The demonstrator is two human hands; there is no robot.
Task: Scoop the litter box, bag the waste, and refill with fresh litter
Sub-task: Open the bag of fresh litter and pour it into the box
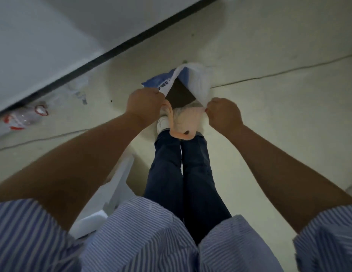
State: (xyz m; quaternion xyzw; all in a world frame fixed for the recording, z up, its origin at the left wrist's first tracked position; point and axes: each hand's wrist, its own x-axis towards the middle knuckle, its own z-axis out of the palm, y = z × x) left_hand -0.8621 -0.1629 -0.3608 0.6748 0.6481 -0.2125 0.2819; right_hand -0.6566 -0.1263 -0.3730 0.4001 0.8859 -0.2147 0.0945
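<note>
- A blue-and-white striped shirt point(143, 236) is seen nearest the camera, filling the frame from 4 to 8 o'clock, with a short sleeve on either arm.
- Dark blue trousers point(183, 173) run from the shirt hem up towards the centre, the two legs pressed side by side.
- A white moulded object point(112, 195) is seen at 7 o'clock, partly hidden by the shirt and just beside the left leg; what it is cannot be told.
- White shoes point(163, 122) are seen just beyond the trouser cuffs, partly covered by what hangs above them.
- A thin pink plastic bag point(187, 122) hangs over the shoes, its looped handle drooping down to the cuffs; a small dark spot shows through its lower part.
- The left hand point(144, 104) is curled tight on one edge of a white-and-blue bag point(192, 77), just left of centre.
- The right hand point(223, 112) pinches the opposite edge at about 2 o'clock from centre, so the two hands are held apart and the bag's mouth is stretched wide, dark inside.
- A clear wrapper with red marks point(23, 118) lies on the pale floor point(269, 114) at 9 o'clock, well apart from the hands.
- A dark baseboard strip point(120, 46) crosses from 9 to 12 o'clock, below a white wall point(43, 46).
</note>
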